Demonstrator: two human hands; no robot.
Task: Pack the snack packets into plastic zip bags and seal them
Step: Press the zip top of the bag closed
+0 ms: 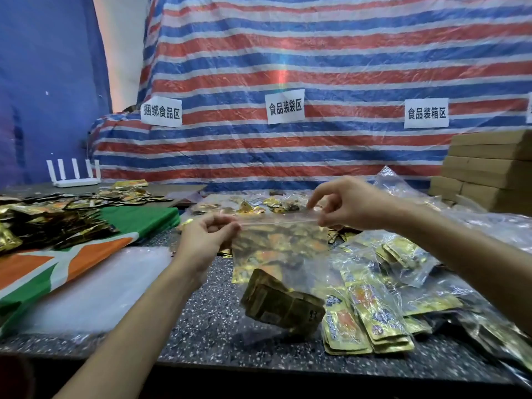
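A clear plastic zip bag [280, 254] hangs above the speckled table [207, 321], with a stack of gold snack packets [280, 305] in its bottom. My left hand [205, 240] pinches the left end of the zip strip. My right hand [349, 204] pinches the right end of the same strip, slightly higher. The bag is stretched between both hands. Filled zip bags of gold packets [371, 318] lie on the table to the right, under my right forearm.
Loose gold packets [43, 223] are heaped at the left on a green, orange and white cloth [86, 260]. More packets [253, 205] lie behind the bag. Brown cardboard boxes [489, 168] are stacked at the back right. A white router [74, 175] stands back left.
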